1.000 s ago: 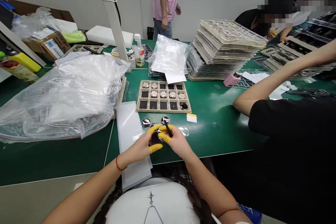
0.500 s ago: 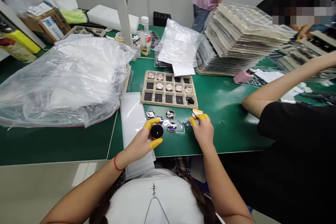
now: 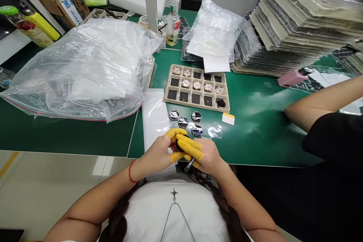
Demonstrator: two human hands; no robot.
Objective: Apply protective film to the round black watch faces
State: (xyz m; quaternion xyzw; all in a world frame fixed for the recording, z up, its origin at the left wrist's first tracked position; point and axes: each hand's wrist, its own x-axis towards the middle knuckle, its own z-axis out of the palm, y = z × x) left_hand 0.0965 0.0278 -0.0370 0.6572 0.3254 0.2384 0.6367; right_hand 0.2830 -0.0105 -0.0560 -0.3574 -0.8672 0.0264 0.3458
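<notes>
My left hand [image 3: 166, 150], yellow covers on its fingers, grips a round black watch part [image 3: 177, 145] by its edge. Over it lies my right hand [image 3: 202, 153], also in yellow finger covers and closed around a slim black tool [image 3: 189, 165], which looks like tweezers; its tip is hidden. My fingers cover most of the part. Just beyond my hands, several shiny round watch parts [image 3: 197, 131] lie on the green table with thin clear film [image 3: 214, 131]. A beige compartment tray [image 3: 195, 107] behind them holds several rose-coloured watch pieces [image 3: 197, 85] and one black disc [image 3: 220, 103].
A large clear plastic bag [image 3: 70, 79] fills the left of the table, beside a white sheet [image 3: 154, 109]. A small white-and-yellow pad [image 3: 228, 118] lies right of the discs. Stacked trays [image 3: 295, 26] and a bottle [image 3: 172, 22] stand behind. A co-worker's arm [image 3: 320, 96] rests at right.
My right hand has come from beside the small pad, down and left, to meet my left hand at the black part. The camera view has shifted, and the pad is now uncovered.
</notes>
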